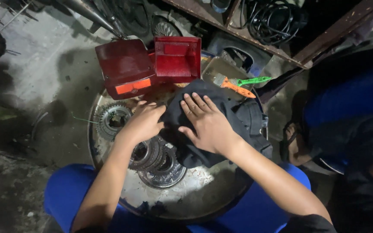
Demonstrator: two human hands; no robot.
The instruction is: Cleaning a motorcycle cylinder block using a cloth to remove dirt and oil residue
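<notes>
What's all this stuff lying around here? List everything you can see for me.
Metal tray: one, round, silver and worn, on the floor in front of the person.
Black cloth: one, bunched on the tray's right side.
Sprocket: one, grey, toothed, at the tray's left edge.
Clutch rings: a stack, count unclear, dark metal, mid-tray.
Tail-light lenses: two, red, at the tray's far edge.
Paintbrushes: two, one orange-handled and one green-handled, in a shallow pan behind the cloth.
Cables: a coil, black, under a wooden shelf.
Blue trousers: on the person's knees, either side of the tray.
Left hand: at the cloth's left edge.
Right hand: flat on the cloth.
</notes>
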